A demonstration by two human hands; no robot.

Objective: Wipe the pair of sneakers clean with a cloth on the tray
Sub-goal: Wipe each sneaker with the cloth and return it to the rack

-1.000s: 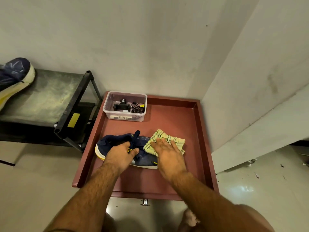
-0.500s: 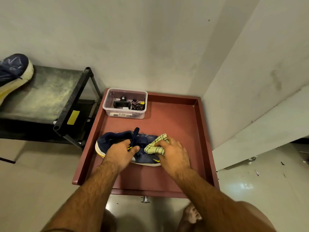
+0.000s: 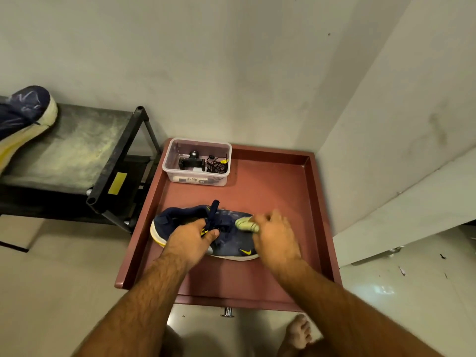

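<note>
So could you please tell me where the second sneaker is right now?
The second sneaker sits on the dark rack at the head view's far left, outside the red tray.

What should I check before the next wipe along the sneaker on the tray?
1. Sneaker lies on the tray: ok.
2. Left hand steadies it at the laces: ok.
3. Right hand holds the cloth on the toe end: ok.
4. Toe surface clean: cannot tell, blurred.
5. Plastic box stands apart from the wiping: ok.
6. Second sneaker on the tray: not ok, on the rack.
</note>
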